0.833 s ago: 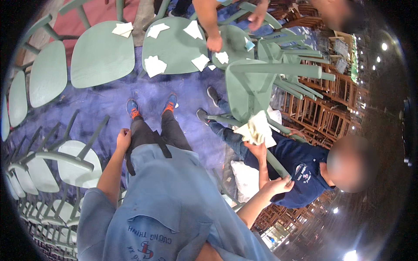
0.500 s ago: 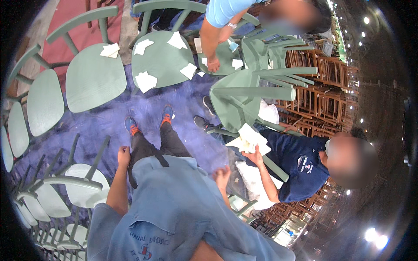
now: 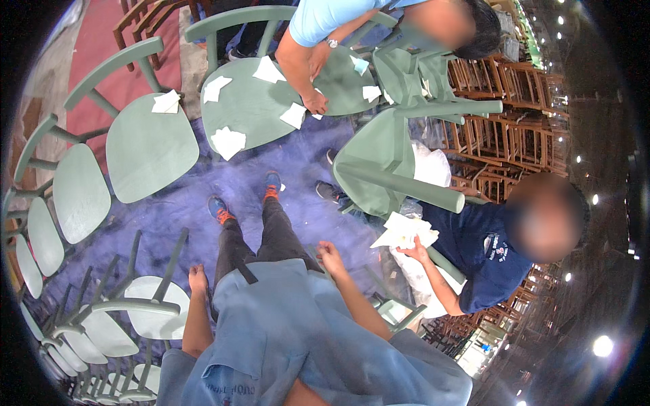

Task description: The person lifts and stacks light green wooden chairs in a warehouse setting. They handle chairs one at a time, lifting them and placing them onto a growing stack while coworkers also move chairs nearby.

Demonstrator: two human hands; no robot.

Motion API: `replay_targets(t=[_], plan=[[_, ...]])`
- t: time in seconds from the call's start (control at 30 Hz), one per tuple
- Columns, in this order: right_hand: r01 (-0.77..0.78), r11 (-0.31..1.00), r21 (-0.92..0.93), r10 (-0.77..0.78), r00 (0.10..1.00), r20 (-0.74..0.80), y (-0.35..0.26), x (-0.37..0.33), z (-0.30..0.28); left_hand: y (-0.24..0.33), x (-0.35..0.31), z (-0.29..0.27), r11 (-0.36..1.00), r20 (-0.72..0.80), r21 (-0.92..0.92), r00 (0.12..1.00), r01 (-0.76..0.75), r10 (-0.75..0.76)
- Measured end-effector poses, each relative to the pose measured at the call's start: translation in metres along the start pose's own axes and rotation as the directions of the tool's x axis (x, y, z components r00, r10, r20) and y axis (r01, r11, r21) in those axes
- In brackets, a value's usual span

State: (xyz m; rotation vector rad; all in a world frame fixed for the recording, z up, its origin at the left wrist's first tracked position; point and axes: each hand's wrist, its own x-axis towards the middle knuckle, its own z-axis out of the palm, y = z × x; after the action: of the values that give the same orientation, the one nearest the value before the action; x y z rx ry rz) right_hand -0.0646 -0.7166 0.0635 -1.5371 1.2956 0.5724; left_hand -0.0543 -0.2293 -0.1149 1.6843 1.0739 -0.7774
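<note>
My left hand point(image 3: 198, 279) hangs beside my thigh with its fingers curled in. Nothing shows in it. It is nearest to an upturned-looking green chair point(image 3: 159, 308) at the lower left. In front of my right hip is my right hand point(image 3: 330, 258), its fingers loosely bent and slightly apart, with nothing in them. Both hands are clear of the chairs. Ahead stands a green chair point(image 3: 247, 118) with several white paper pieces point(image 3: 229, 142) on its seat. Left of it, another green chair point(image 3: 152, 149) bears a small folded pile of white paper point(image 3: 166, 102).
A person in light blue point(image 3: 332, 20) leans over the far chairs. At the right, a person in navy point(image 3: 474, 237) holds crumpled white sheets point(image 3: 406, 231) beside a tipped green chair point(image 3: 376, 166). Brown wooden chair frames point(image 3: 504, 128) are stacked behind. Purplish sheeting point(image 3: 169, 210) covers the floor.
My right hand has come up and forward, showing more of its forearm. My view has shifted, and the leaning person's hand has moved left toward the paper-strewn chair.
</note>
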Motion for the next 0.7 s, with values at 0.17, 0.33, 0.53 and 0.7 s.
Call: replay_targets(t=[0.17, 0.33, 0.53, 0.7], plan=[[0.089, 0.996, -0.022, -0.086, 0.99, 0.113, -0.018, 0.04, 0.034, 0.009, 0.015, 0.02, 0.994, 0.015, -0.092, 0.998, -0.067, 0.069], [0.209, 0.896, -0.391, -0.132, 0.968, 0.215, -0.021, 0.075, 0.068, 0.045, -0.001, 0.058, 0.917, 0.127, 0.391, 0.992, -0.075, 0.027], [0.028, 0.575, -0.818, 0.228, 0.954, 0.193, -0.031, 0.093, 0.112, 0.081, -0.027, 0.122, 0.566, 0.35, 0.819, 0.865, -0.096, -0.359], [-0.081, 0.336, -0.938, 0.36, 0.932, 0.048, -0.049, 0.096, 0.132, 0.09, -0.028, 0.154, 0.447, 0.279, 0.894, 0.829, -0.041, -0.484]])
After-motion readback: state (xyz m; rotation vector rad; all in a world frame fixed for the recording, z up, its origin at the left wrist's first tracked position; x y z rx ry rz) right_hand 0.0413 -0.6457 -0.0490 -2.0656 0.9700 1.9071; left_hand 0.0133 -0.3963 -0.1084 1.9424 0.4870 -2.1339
